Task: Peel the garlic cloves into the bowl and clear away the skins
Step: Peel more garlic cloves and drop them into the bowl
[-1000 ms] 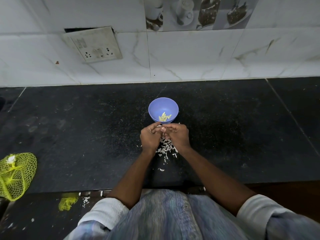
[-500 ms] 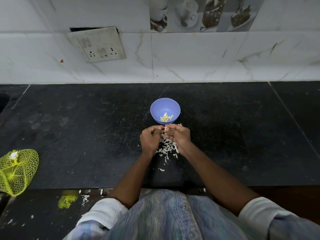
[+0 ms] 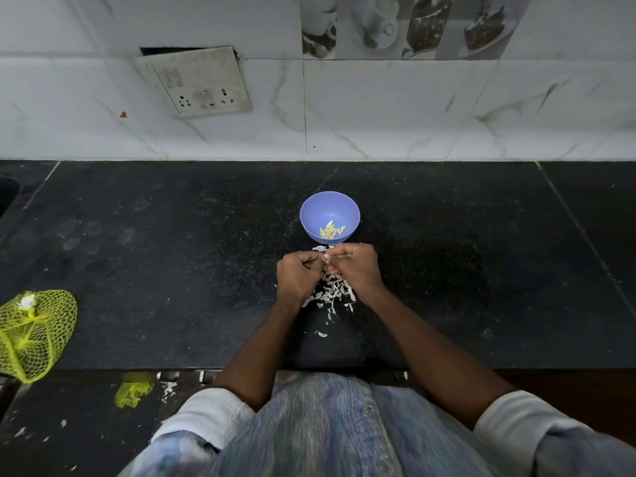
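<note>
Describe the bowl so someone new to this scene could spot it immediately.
Start at the black counter below the white tiled wall. Near its middle, just beyond the person's two hands, stands the bowl. It is small, round and lavender-blue, with a few pale peeled cloves inside; the white skins near it lie loose on the counter, and the yellow net bag is far left.

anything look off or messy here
The switch plate on the wall hangs crooked, with a dark gap above it. Garlic skins lie scattered on the counter under both hands, and a few bits lie on the floor.
</note>
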